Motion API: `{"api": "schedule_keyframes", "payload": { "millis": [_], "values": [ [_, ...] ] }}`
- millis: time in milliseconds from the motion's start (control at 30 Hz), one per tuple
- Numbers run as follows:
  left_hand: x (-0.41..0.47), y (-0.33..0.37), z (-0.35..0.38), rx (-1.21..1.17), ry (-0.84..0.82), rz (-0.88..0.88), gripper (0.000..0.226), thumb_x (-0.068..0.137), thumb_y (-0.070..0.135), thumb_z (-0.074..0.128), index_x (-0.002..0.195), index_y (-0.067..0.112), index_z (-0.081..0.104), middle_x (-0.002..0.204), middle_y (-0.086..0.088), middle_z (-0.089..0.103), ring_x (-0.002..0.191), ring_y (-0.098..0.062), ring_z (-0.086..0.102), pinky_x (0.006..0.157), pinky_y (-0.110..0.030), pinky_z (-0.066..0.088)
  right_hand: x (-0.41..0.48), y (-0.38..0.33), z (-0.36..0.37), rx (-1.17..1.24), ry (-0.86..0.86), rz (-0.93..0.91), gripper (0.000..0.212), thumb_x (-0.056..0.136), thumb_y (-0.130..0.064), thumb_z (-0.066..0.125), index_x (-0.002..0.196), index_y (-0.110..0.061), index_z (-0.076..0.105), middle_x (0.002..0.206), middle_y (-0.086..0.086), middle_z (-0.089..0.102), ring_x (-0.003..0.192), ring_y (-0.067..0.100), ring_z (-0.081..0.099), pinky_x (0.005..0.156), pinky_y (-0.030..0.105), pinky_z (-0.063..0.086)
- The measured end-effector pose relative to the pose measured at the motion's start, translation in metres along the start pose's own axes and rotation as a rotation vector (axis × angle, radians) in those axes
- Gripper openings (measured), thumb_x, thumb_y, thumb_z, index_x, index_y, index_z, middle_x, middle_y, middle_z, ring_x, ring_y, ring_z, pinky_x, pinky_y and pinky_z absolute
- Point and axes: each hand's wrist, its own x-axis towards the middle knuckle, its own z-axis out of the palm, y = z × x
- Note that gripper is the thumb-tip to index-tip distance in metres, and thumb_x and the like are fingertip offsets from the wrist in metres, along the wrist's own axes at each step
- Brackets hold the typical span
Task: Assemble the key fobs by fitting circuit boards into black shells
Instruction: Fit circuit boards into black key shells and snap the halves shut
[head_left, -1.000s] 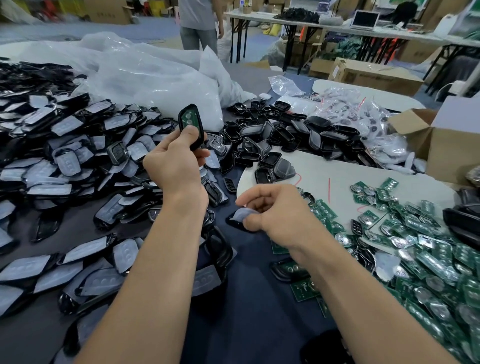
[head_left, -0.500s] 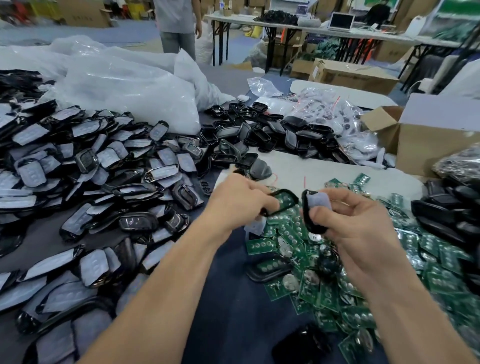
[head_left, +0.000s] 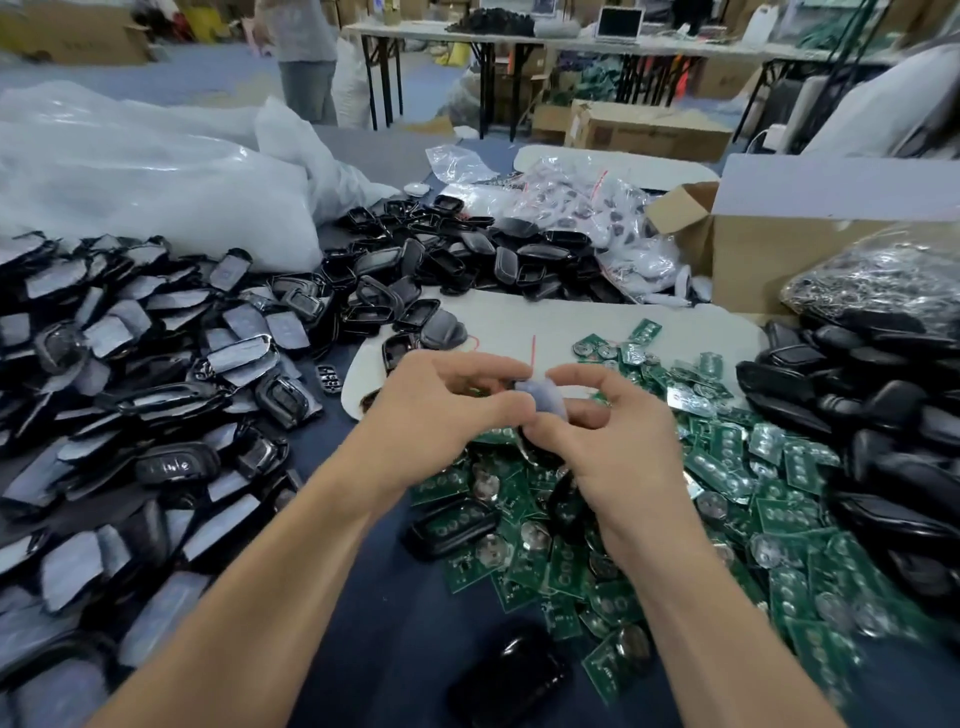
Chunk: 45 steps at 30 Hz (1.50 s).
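I think this is the closing step: two halves of a key fob being pushed together. The black shell (head_left: 543, 402) has a pale film on its face. It is up in the air between both hands, over the middle of the desk (head_left: 374, 623) and above the far side of the heap of green circuit boards (head_left: 571, 561).

The left hand (head_left: 441, 410) reaches in from the left with a straight wrist. Its fingers are curled, and its thumb tip pinches the shell's left end. The right hand (head_left: 613, 431) reaches in from the right, bent a little at the wrist. Its thumb and first finger make a ring and pinch the shell's right end, and the other fingers curl under it. I cannot tell if a board is already inside — the fingers hide it.

I think the next move needs a firm, even squeeze so the edges snap shut all the way round. If one side sits crooked, the halves could pop apart.

A big pile of film-covered shells (head_left: 156, 364) lies along the left edge of the desk. Bare black shell backs (head_left: 883, 415) are heaped at the right edge. One open shell with a board in it (head_left: 452, 525) lies just beside the boards, near the middle.
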Motion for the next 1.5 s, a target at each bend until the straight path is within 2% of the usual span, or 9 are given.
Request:
{"api": "schedule_keyframes", "payload": {
  "millis": [67, 167, 300, 633, 800, 1100, 1300, 1400, 1500],
  "values": [
    [0.000, 0.000, 0.008, 0.037, 0.025, -0.012, 0.014, 0.081, 0.025, 0.085, 0.095, 0.029, 0.085, 0.085, 0.001, 0.079, 0.076, -0.007, 0.069, 0.070, -0.019, 0.056, 0.000, 0.000, -0.001, -0.040, -0.037, -0.030, 0.040, 0.072, -0.013, 0.084, 0.102, -0.035, 0.070, 0.077, -0.007, 0.079, 0.071, 0.011, 0.077, 0.067, 0.026, 0.057],
    [0.002, 0.000, 0.010, -0.011, 0.133, -0.050, 0.010, 0.086, 0.012, 0.081, 0.085, 0.021, 0.085, 0.066, 0.002, 0.072, 0.058, -0.004, 0.057, 0.057, -0.015, 0.047, 0.000, 0.001, -0.001, -0.024, -0.053, -0.021, 0.043, 0.066, -0.017, 0.083, 0.105, -0.033, 0.072, 0.082, -0.005, 0.080, 0.075, 0.016, 0.078, 0.075, 0.036, 0.062],
    [0.003, 0.000, 0.003, -0.101, 0.237, -0.099, 0.014, 0.085, 0.007, 0.081, 0.081, 0.020, 0.084, 0.064, 0.000, 0.072, 0.053, -0.006, 0.056, 0.055, -0.017, 0.049, 0.004, 0.003, -0.003, 0.102, -0.047, 0.024, 0.022, 0.082, -0.003, 0.081, 0.085, -0.024, 0.081, 0.083, 0.003, 0.080, 0.074, 0.018, 0.077, 0.068, 0.030, 0.063],
    [-0.001, 0.002, 0.005, -0.162, 0.094, -0.165, 0.009, 0.092, 0.010, 0.075, 0.090, 0.004, 0.082, 0.080, -0.017, 0.078, 0.059, -0.015, 0.069, 0.054, -0.022, 0.056, 0.006, 0.003, -0.002, 0.143, 0.084, 0.032, 0.029, 0.080, 0.001, 0.079, 0.078, -0.027, 0.080, 0.076, 0.004, 0.078, 0.059, 0.011, 0.067, 0.057, 0.021, 0.054],
    [-0.002, 0.002, 0.004, -0.162, 0.089, -0.178, 0.012, 0.093, 0.010, 0.075, 0.085, 0.004, 0.082, 0.081, -0.018, 0.079, 0.060, -0.017, 0.071, 0.055, -0.022, 0.057, 0.001, 0.001, 0.003, -0.002, 0.104, -0.063, 0.017, 0.069, -0.028, 0.079, 0.081, -0.039, 0.076, 0.073, -0.006, 0.077, 0.055, 0.011, 0.067, 0.062, 0.035, 0.062],
    [-0.002, 0.002, 0.001, -0.286, -0.069, -0.227, 0.029, 0.070, 0.022, 0.084, 0.095, 0.007, 0.084, 0.100, -0.014, 0.081, 0.091, -0.022, 0.079, 0.066, -0.020, 0.060, 0.008, 0.004, -0.002, 0.212, 0.155, 0.063, 0.014, 0.085, -0.001, 0.080, 0.083, -0.014, 0.076, 0.076, 0.003, 0.077, 0.056, 0.014, 0.066, 0.055, 0.025, 0.055],
    [-0.001, 0.000, 0.002, -0.247, 0.033, -0.250, 0.007, 0.088, 0.008, 0.078, 0.092, 0.003, 0.081, 0.086, -0.017, 0.080, 0.074, -0.018, 0.078, 0.059, -0.018, 0.059, 0.010, 0.001, -0.003, 0.415, 0.138, 0.132, 0.012, 0.088, 0.001, 0.076, 0.088, -0.010, 0.073, 0.079, 0.002, 0.074, 0.066, 0.009, 0.068, 0.057, 0.023, 0.056],
    [0.000, 0.000, 0.000, -0.255, 0.082, -0.246, 0.011, 0.088, 0.008, 0.079, 0.094, -0.001, 0.079, 0.079, -0.017, 0.078, 0.065, -0.015, 0.075, 0.058, -0.018, 0.058, 0.011, -0.001, -0.007, 0.516, 0.093, 0.151, 0.011, 0.090, 0.000, 0.073, 0.090, -0.010, 0.071, 0.087, 0.004, 0.074, 0.073, 0.009, 0.069, 0.067, 0.027, 0.062],
    [-0.001, 0.002, 0.001, -0.219, 0.052, -0.217, 0.005, 0.088, 0.007, 0.079, 0.085, 0.005, 0.082, 0.078, -0.017, 0.078, 0.066, -0.015, 0.074, 0.060, -0.018, 0.058, 0.009, 0.000, -0.006, 0.390, 0.043, 0.085, 0.015, 0.092, -0.002, 0.072, 0.084, -0.015, 0.072, 0.082, 0.001, 0.076, 0.075, 0.011, 0.071, 0.074, 0.035, 0.063]
  ]
}}
